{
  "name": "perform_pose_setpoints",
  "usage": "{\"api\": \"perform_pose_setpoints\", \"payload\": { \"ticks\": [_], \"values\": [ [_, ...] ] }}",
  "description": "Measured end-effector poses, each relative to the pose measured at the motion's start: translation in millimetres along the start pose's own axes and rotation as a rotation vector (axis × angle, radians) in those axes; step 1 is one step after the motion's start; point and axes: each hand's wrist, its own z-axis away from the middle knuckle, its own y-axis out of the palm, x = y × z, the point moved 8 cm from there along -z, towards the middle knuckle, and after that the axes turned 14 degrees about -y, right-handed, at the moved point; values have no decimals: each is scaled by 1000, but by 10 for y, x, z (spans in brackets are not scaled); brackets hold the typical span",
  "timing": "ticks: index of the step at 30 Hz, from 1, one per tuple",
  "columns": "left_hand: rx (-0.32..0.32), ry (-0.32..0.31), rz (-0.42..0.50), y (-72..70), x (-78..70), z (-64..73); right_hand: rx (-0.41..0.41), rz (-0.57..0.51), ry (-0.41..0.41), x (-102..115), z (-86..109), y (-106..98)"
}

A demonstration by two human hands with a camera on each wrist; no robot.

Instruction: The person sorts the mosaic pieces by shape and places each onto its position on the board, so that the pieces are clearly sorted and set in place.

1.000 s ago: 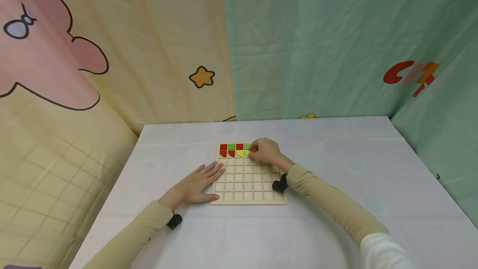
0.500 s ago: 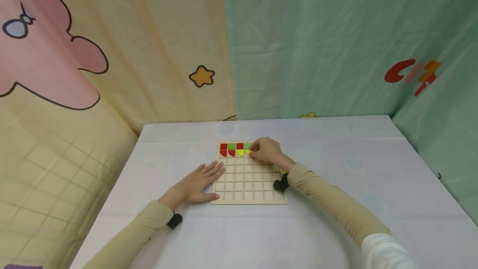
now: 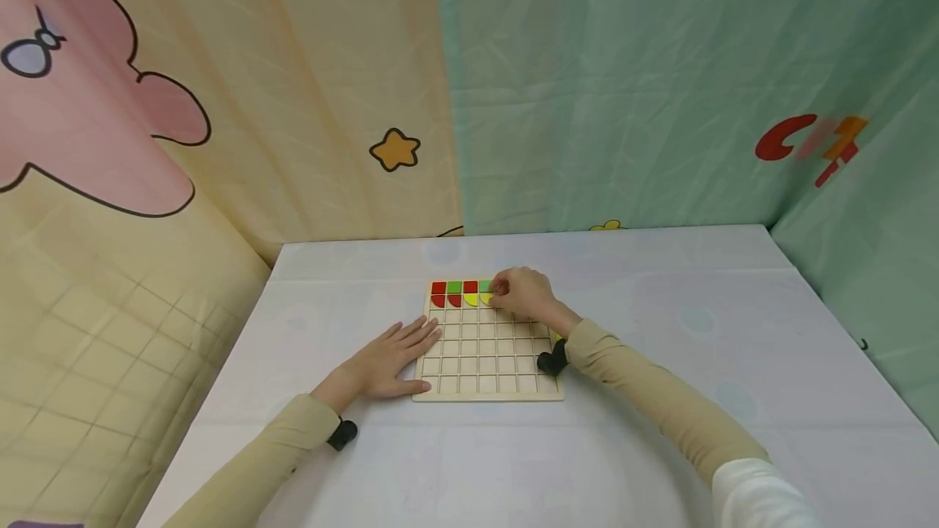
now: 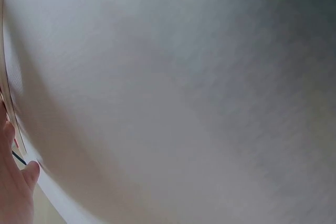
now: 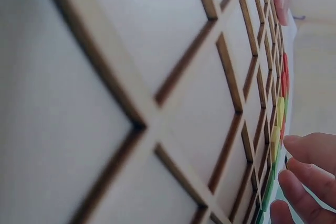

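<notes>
A wooden grid board (image 3: 469, 357) lies flat on the table. Along its far edge is a row of red and green square tiles (image 3: 471, 287), and below that a row of red and yellow quarter-circle tiles (image 3: 455, 300). The left hand (image 3: 389, 361) rests with spread fingers on the board's left edge. Over the board's far right part is the right hand (image 3: 524, 296), its fingers bent and its thumb and fingertips right at the last visible tiles. In the right wrist view its fingertips (image 5: 292, 184) are beside green tiles (image 5: 269, 186); I cannot tell whether they pinch one.
A white cloth covers the table (image 3: 469, 463). Dark wrist cameras sit on the left wrist (image 3: 342, 434) and the right wrist (image 3: 553, 359), the right one over the board's right side. Printed curtains (image 3: 623, 88) hang behind the table. A bit of yellow (image 3: 560, 337) shows beside the right cuff.
Both hands and the board stay almost where they were. The head view has shifted slightly, and a bit of yellow has come into sight beside the right cuff.
</notes>
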Motion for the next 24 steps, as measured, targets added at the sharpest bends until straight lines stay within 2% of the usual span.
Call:
{"api": "perform_pose_setpoints", "payload": {
  "ticks": [9, 24],
  "values": [
    [-2, 4, 17, -17, -8, 4, -20, -23, 8, -45, 34, -166],
    [1, 4, 19, 10, 16, -16, -39, -10, -12, -157, 246, -421]
  ]
}}
